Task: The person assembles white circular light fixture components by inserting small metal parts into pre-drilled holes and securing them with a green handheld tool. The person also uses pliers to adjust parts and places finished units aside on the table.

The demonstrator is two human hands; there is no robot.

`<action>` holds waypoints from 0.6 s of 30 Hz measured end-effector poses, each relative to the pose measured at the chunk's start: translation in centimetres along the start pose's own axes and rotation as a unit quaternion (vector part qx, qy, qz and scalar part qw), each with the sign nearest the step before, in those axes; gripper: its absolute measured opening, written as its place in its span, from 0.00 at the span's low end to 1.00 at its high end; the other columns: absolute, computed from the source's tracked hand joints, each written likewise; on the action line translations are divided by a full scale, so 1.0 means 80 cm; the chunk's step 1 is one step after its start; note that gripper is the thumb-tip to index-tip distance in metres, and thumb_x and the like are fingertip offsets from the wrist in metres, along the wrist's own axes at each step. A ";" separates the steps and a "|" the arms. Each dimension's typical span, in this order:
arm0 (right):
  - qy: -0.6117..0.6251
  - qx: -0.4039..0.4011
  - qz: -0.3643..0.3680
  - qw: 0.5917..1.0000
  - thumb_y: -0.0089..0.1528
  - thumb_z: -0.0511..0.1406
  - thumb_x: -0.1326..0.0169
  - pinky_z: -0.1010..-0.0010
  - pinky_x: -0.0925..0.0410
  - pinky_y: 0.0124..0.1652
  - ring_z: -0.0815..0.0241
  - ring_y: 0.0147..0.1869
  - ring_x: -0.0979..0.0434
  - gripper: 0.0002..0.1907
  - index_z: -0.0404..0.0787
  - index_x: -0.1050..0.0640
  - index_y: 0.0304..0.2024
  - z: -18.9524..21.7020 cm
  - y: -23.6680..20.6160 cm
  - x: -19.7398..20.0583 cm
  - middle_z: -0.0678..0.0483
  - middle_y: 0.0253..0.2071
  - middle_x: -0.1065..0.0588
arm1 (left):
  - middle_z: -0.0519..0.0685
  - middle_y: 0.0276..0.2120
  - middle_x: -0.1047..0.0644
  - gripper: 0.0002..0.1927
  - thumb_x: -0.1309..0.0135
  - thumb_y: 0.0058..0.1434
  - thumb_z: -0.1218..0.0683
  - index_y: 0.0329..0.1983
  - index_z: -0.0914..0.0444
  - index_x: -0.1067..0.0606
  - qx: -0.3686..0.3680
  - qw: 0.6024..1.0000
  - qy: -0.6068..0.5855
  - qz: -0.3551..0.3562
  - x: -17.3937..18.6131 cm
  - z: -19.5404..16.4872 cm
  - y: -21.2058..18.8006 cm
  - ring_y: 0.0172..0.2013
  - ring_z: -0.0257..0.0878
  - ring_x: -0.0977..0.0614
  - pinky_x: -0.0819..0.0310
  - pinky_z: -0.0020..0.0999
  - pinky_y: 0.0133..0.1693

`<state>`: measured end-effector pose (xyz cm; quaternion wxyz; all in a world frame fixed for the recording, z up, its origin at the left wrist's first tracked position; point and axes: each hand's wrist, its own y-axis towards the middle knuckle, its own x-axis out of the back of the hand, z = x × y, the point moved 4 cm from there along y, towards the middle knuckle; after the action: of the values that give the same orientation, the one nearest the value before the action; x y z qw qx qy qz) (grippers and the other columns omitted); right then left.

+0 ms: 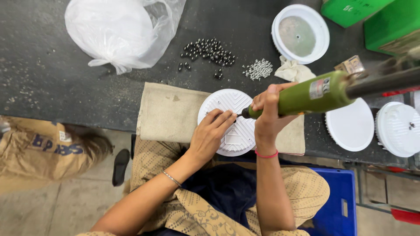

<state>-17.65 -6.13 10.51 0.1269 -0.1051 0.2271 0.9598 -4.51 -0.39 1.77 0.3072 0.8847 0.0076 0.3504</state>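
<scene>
I see a white plastic bag [114,32] knotted at the bench's top left, two green boxes [385,19] at top right, a brown printed sack [41,148] on the floor left, and a pale label [320,88] on the green power tool [306,97]
</scene>
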 end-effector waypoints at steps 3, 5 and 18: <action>0.020 -0.011 -0.003 1.000 0.69 0.29 0.50 0.71 0.34 0.30 0.65 0.22 0.36 0.07 0.37 0.35 0.42 0.002 0.000 0.001 0.55 0.22 0.35 | 0.52 0.57 0.23 0.27 0.50 0.53 0.65 0.59 0.68 0.25 -0.006 1.000 0.009 0.005 0.000 -0.003 0.001 0.56 0.50 0.26 0.29 0.42 0.58; 0.024 -0.007 -0.004 1.000 0.68 0.29 0.49 0.71 0.34 0.29 0.65 0.22 0.37 0.07 0.37 0.35 0.42 0.003 0.001 0.002 0.55 0.22 0.35 | 0.52 0.57 0.24 0.27 0.50 0.53 0.66 0.59 0.68 0.25 -0.006 1.000 0.006 0.004 0.000 -0.003 0.002 0.56 0.50 0.26 0.29 0.43 0.58; 0.002 -0.008 0.048 0.999 0.68 0.28 0.51 0.71 0.33 0.30 0.66 0.24 0.37 0.07 0.38 0.37 0.42 -0.009 0.005 0.006 0.56 0.24 0.35 | 0.52 0.58 0.24 0.28 0.50 0.53 0.66 0.60 0.67 0.26 0.016 1.000 -0.016 0.001 -0.007 0.004 0.001 0.57 0.50 0.26 0.29 0.44 0.58</action>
<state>-18.13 -6.72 9.93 0.0793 -0.0965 0.2249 0.9664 -4.73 -0.75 1.30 0.2927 0.8951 0.0074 0.3361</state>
